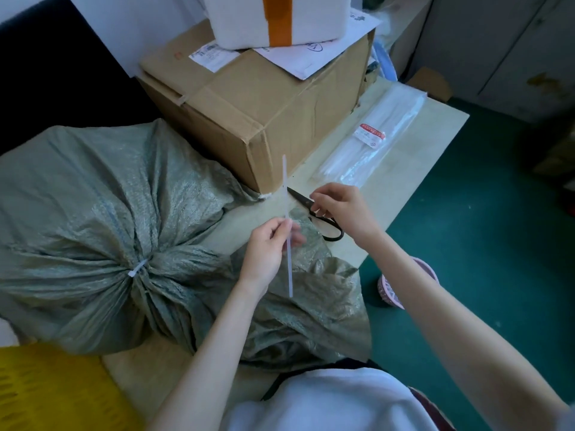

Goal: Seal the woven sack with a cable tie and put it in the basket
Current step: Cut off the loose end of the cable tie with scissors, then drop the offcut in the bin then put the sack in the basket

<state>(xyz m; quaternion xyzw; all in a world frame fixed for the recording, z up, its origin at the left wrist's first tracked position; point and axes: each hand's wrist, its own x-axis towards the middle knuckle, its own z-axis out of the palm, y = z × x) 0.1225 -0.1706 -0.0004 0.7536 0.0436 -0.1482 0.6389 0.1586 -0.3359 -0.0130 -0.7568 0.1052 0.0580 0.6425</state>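
Observation:
A large green woven sack (93,197) lies on the table, its neck gathered and bound by a white cable tie (138,268). The loose mouth of the sack spreads toward me under my arms. My left hand (269,248) pinches a long white cable-tie strip (284,181) and holds it upright above the sack's mouth. My right hand (342,209) grips the black scissors (331,236) near their pivot, and they rest on the table with the blade pointing at the strip. A pink basket (389,290) stands on the floor to the right, partly hidden by my right forearm.
A cardboard box (249,104) sits behind the sack with a white foam box (273,17) on top. A clear pack of cable ties (373,141) lies on the pale table (435,132). A yellow perforated object (46,387) is at the lower left. The floor is green.

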